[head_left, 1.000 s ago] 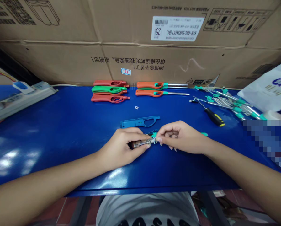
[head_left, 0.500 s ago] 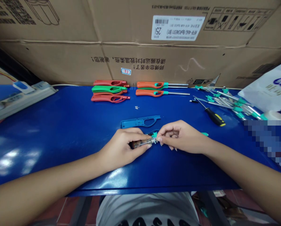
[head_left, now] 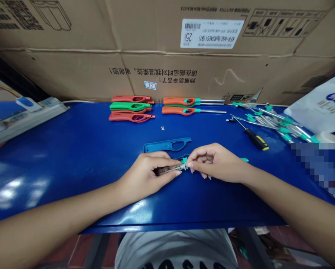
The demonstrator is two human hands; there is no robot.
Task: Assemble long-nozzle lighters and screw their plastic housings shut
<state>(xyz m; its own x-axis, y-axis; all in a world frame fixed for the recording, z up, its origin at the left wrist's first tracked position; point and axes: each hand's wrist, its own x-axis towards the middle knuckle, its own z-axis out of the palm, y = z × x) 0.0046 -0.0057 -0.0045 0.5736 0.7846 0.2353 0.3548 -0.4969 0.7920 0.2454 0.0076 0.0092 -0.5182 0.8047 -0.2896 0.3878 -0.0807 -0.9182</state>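
Note:
My left hand (head_left: 147,170) is closed around a clear lighter fuel tank (head_left: 169,170), held low over the table between thumb and fingers. From the right, the thumb and forefinger of my right hand (head_left: 212,162) pinch at the tank's small pale end fitting; its other fingers are curled. A teal trigger piece (head_left: 184,160) shows by the fingertips. Behind my hands lies one blue lighter shell half (head_left: 160,145), inner side up. Part of another blue shell (head_left: 186,155) is mostly hidden by my hands. A teal tip (head_left: 244,160) pokes out past my right wrist.
Red and green lighter shells (head_left: 131,107) and orange lighters with metal tubes (head_left: 181,110) line the back, before a cardboard box (head_left: 86,71). At right are a screwdriver (head_left: 255,139), several teal-and-metal nozzles (head_left: 282,121) and a white bag (head_left: 321,101). A power strip (head_left: 41,114) stands left.
Both hands stay almost in the same place. The tank and the right fingertips at its end shift only very slightly.

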